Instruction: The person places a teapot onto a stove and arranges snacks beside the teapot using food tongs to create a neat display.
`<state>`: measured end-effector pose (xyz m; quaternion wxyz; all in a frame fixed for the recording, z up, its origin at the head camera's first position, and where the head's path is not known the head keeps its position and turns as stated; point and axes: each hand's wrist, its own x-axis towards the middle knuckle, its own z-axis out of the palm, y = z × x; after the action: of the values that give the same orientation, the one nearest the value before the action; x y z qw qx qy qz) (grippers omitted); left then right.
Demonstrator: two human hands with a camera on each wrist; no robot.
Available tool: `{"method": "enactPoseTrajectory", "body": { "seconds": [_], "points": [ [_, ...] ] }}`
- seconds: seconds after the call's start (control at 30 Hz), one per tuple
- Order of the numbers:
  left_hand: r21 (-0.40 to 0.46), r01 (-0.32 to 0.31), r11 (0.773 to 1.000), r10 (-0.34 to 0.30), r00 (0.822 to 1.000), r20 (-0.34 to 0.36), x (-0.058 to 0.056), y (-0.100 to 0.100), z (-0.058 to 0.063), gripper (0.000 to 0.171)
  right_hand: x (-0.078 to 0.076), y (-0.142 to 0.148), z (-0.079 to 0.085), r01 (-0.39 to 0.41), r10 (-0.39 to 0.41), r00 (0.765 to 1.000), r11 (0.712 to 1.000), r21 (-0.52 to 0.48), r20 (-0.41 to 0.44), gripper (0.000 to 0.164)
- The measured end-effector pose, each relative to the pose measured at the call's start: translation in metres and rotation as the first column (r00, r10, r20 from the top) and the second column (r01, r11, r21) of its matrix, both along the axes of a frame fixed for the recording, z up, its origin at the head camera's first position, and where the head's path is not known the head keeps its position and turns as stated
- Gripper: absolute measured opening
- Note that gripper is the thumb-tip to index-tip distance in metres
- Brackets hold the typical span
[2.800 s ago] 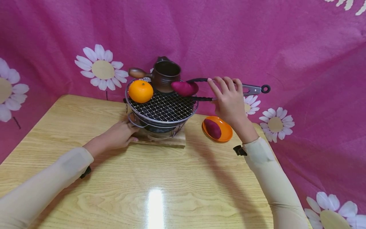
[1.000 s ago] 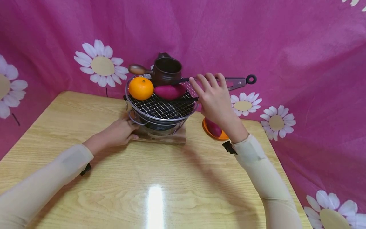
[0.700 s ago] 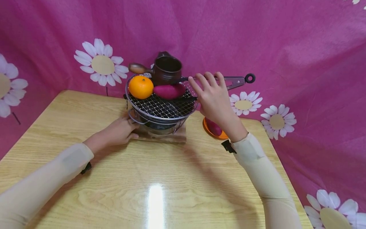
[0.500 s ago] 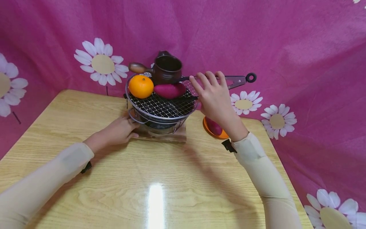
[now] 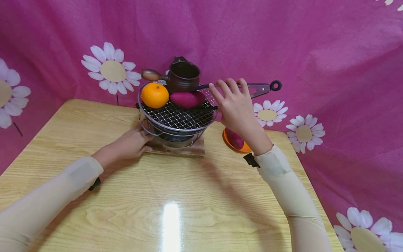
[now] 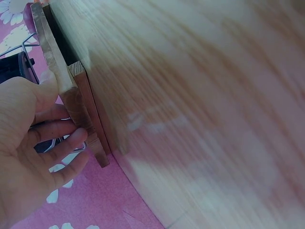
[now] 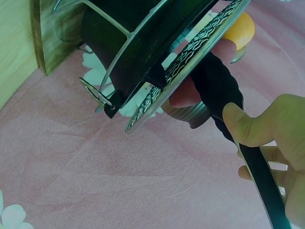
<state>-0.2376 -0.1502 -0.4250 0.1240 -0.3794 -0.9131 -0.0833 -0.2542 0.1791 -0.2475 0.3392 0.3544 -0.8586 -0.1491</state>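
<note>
My right hand (image 5: 237, 106) grips a pair of tongs (image 5: 259, 89), thumb on one arm and fingers on the other. Between the tong tips lies a purple sweet potato (image 5: 188, 99), on the wire grill rack (image 5: 176, 117) of a round tabletop grill (image 5: 177, 135). An orange (image 5: 155, 95) sits left of the sweet potato, and a brown pot (image 5: 184, 77) with a side handle stands behind it. My left hand (image 5: 130, 144) holds the left front corner of the wooden board (image 5: 176, 150) under the grill; the left wrist view shows thumb and fingertips on the board (image 6: 78, 107).
Right of the grill, an orange plate (image 5: 227, 141) with a second purple sweet potato (image 5: 235, 139) is partly hidden by my right forearm. The wooden table (image 5: 132, 199) stretches toward me. A pink cloth (image 5: 252, 42) with daisies hangs behind and around.
Earlier my right hand moved left and down with the tongs, bringing the sweet potato from the rack's right edge to beside the orange. Over the last second hardly anything moves; my left hand stays put.
</note>
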Motion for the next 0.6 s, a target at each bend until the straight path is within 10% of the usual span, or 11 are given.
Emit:
{"method": "enactPoseTrajectory", "body": {
  "seconds": [0.6],
  "points": [
    [-0.007, 0.006, 1.000, -0.006, 1.000, -0.028, 0.0000, 0.0001, -0.0023, 0.037, 0.0018, -0.0009, 0.0004, 0.021, -0.021, 0.999, 1.000, -0.012, 0.027, 0.065]
  ]
}}
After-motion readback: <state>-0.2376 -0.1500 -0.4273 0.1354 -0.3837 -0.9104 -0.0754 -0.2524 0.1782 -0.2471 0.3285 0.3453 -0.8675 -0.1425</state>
